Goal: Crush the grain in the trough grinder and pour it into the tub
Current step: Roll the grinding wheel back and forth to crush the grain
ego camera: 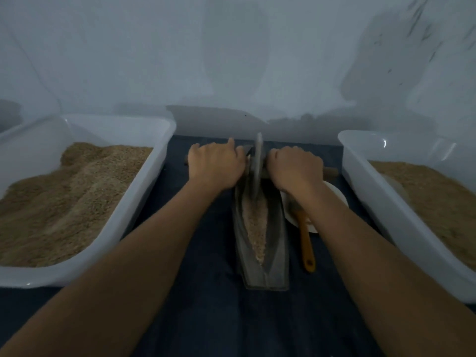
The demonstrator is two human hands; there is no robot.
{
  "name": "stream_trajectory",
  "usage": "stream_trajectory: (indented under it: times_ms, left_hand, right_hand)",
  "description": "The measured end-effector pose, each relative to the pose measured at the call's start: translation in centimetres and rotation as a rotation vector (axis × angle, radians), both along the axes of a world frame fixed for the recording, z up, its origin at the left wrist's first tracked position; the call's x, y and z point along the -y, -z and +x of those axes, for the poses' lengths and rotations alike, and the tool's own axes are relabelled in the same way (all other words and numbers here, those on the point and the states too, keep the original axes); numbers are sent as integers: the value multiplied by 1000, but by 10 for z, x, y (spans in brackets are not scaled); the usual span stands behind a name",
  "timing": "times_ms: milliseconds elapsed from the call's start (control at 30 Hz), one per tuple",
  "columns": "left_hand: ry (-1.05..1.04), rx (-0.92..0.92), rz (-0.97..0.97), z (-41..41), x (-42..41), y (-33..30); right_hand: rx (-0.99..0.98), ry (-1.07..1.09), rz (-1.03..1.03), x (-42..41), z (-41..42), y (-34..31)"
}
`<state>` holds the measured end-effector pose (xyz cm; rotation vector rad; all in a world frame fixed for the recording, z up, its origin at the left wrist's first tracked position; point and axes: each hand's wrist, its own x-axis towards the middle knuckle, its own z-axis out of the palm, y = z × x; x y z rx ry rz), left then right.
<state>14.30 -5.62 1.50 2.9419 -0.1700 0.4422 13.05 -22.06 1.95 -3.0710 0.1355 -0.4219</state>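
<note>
Both bare forearms reach forward from the near corners and converge toward the far middle of the worktop. The left hand [215,164] is knuckles-up, fingers curled round the handle [331,172] — the right hand [293,167] mirrors it on the other side, fingers wrapped tight. The wrists are level and apart.

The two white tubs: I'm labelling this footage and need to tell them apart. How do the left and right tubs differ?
The left tub shows nearly whole, all four walls visible; the right tub is cut off by the frame edge. Grain in the left tub is heaped unevenly, with a dip near its back wall; grain in the right tub lies flatter. A white plate with an orange-handled brush lies beside the right tub, none by the left. Both are white plastic and hold tan grain.
</note>
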Motion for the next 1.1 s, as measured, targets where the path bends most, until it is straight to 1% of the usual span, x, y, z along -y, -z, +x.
stream_trajectory:
  times_ms: [100,200,267,300,333,400,500,567,633,733,800,900,967,1033,1100]
  left_hand:
    - [86,79,-26,-39,-16,14]
    - [174,239,-105,-101,-37,34]
    - [208,318,-125,-126,-42,40]
    - [204,321,-122,-128,-41,42]
    - [197,296,-115,-123,-38,40]
    - [158,198,-69,-101,-28,30]
    - [100,111,-22,-41,-11,16]
    - [16,68,-36,-5,-2,6]
    - [-45,51,-4,10,5,0]
    - [9,129,87,-17,3,1]
    - [89,209,47,-54,-8,13]
    - [213,307,-70,-115,-33,31]
    - [262,348,-89,-131,-44,40]
    - [228,318,-80,-123,-41,40]
    - [155,240,-46,-98,-26,31]
  right_hand:
    - [110,-103,-9,-8,-46,4]
    - [218,-202,33,-7,-105,11]
    - [323,-203,2,-1,-129,15]
    - [368,-199,-29,1,-131,16]
    - [368,-196,-44,2,-127,15]
    - [261,-188,-14,0,-104,11]
    - [183,-113,-62,1,-38,12]
    - [123,-10,20,3,2,5]
    - [82,40,95,5,22,3]
    - [85,-31,70,5,-5,8]
    - [146,-104,79,8,-48,17]
    - [320,-204,51,6,-113,23]
    - [378,-256,26,6,-128,24]
    - [334,-240,8,4,-120,20]
    - [202,-168,-17,-3,-91,9]
